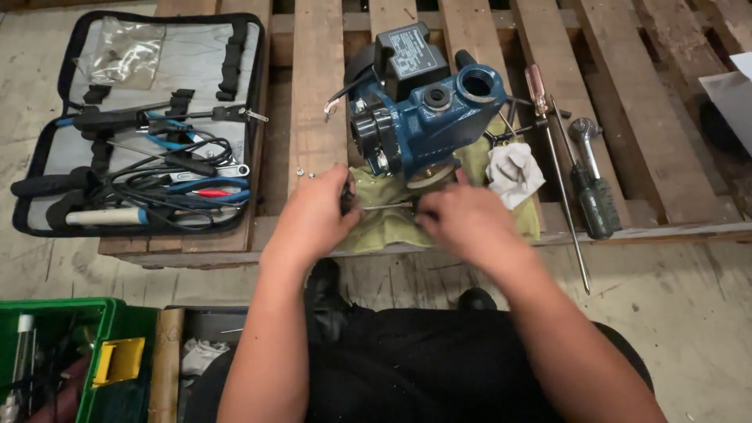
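A blue water pump [427, 113] with a black motor end stands on a yellow-green cloth [384, 227] on a wooden pallet [317, 94]. My left hand [313, 215] and my right hand [462, 219] are just in front of the pump, over the cloth. Between them runs a thin metal tool [385, 206], a screwdriver by its look. The left hand grips its dark handle end, and the right hand's fingers close around its tip end near the pump's base. Two small screws [304, 172] lie on the plank left of my left hand.
An open grey tool case [47, 149] with pliers, cables and a soldering iron lies at the left. A white rag [513, 172], a ratchet [586, 133], screwdrivers and a long rod [565, 196] lie right of the pump. A green toolbox [117, 321] sits at the bottom left.
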